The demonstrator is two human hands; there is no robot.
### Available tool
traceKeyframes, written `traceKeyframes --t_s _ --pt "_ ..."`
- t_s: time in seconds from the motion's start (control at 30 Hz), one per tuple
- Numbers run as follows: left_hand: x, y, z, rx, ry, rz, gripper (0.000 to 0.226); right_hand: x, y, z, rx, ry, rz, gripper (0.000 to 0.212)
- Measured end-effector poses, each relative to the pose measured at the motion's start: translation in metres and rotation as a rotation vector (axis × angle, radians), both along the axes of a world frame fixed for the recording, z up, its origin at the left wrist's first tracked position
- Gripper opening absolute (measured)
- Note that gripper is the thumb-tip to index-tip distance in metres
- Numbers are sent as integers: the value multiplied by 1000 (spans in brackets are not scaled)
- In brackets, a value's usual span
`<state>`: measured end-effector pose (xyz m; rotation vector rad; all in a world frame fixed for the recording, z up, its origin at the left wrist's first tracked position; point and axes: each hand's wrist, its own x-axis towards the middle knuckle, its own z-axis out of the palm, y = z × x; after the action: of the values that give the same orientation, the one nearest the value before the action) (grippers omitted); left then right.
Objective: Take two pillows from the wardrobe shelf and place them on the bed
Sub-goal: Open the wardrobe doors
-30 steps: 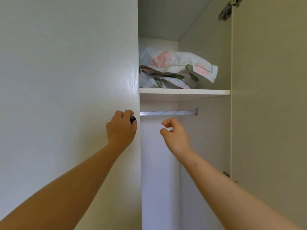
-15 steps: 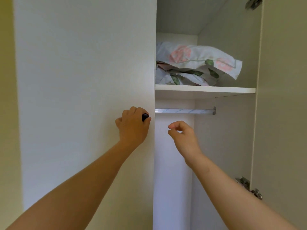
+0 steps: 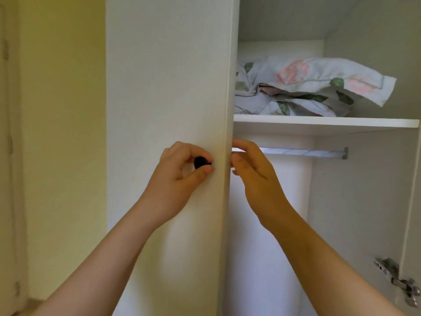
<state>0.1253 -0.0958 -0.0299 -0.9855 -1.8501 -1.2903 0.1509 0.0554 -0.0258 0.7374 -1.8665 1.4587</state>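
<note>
Two floral pillows lie stacked on the white wardrobe shelf (image 3: 323,123) at the upper right: the top pillow (image 3: 319,73) with pink flowers, the lower pillow (image 3: 287,104) crumpled beneath it. The left wardrobe door (image 3: 168,87) stands partly open, hiding the pillows' left ends. My left hand (image 3: 177,179) pinches the small black knob (image 3: 200,162) on that door. Just right of it, my right hand (image 3: 252,176) holds the door's free edge, its fingertips hidden behind the edge. Both hands are well below the shelf.
A metal hanging rail (image 3: 303,153) runs under the shelf. The right door (image 3: 413,201) is swung open, with a metal hinge (image 3: 397,278) low on the right. A yellow wall (image 3: 63,110) is left of the wardrobe.
The left door has swung further open with my left hand on its knob. My right hand has moved left from the open space onto the door's edge. More of the pillows shows.
</note>
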Motion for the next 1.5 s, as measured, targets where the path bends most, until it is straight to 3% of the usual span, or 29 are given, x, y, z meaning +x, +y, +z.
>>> traceKeyframes --t_s 0.27,0.33,0.4,0.5,0.63,0.77,0.97,1.07,1.37,1.5 --pt "40 -78 -13 180 -71 -196 11 13 -61 -4 13 55 376 17" --pt "49 -101 -16 192 -88 -186 22 11 -82 -6 31 68 423 14" --pt "58 -122 -16 201 -127 -190 34 8 -106 -7 34 85 445 16" --pt "72 -146 -16 237 -157 -185 30 3 -143 -6 51 134 482 26" --pt "91 -170 -19 358 -157 -15 13 2 -186 -5 79 173 609 17" --pt "101 -191 -20 536 -162 224 27 2 -230 -7 158 210 659 17" --pt "95 -237 -22 713 -209 464 36 -8 -296 -1 241 237 614 43" --pt "89 -261 -23 782 -259 495 36 -10 -324 0 281 213 597 31" --pt "78 -285 -19 779 -268 613 37 -18 -352 4 308 192 530 32" --pt "82 -282 -15 621 -214 893 32 -14 -348 3 326 172 534 32"
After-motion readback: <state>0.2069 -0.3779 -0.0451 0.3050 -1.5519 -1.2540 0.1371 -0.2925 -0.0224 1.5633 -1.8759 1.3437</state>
